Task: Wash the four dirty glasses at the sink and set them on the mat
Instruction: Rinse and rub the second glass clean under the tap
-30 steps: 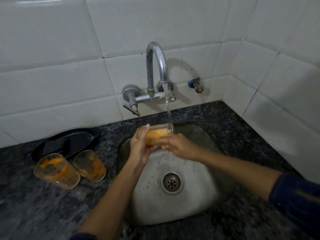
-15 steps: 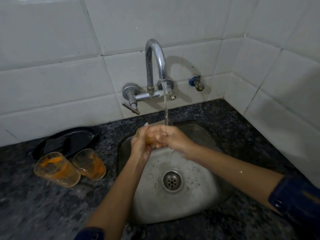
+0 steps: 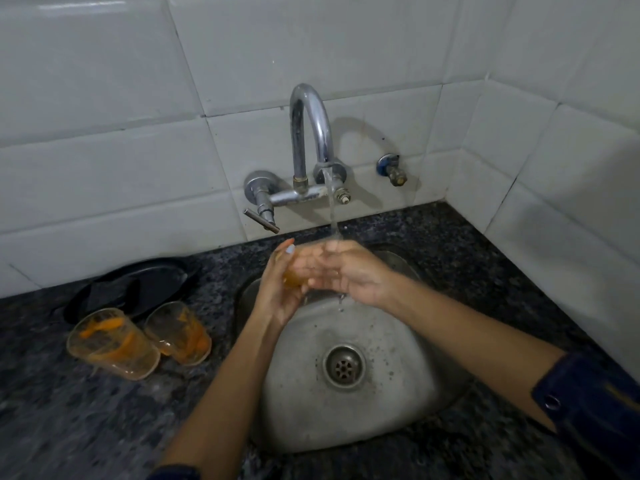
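Over the steel sink (image 3: 388, 403), my left hand (image 3: 277, 292) grips an orange-stained glass (image 3: 292, 277) from the left. My right hand (image 3: 349, 271) covers the glass from the right, fingers spread over it, so most of the glass is hidden. Water from the chrome tap (image 3: 311, 133) falls onto my right hand and the glass. Two more dirty glasses lie on their sides on the counter left of the sink, the larger one (image 3: 110, 344) next to the smaller one (image 3: 178, 332). Both carry orange residue.
A dark round plate with a black item on it (image 3: 135, 289) lies behind the two glasses by the tiled wall. A small valve (image 3: 391, 168) sticks out of the wall right of the tap. The speckled granite counter (image 3: 69, 427) surrounds the sink.
My right hand has slid over the glass, hiding most of it. The water stream now lands on my right hand instead of into the glass.
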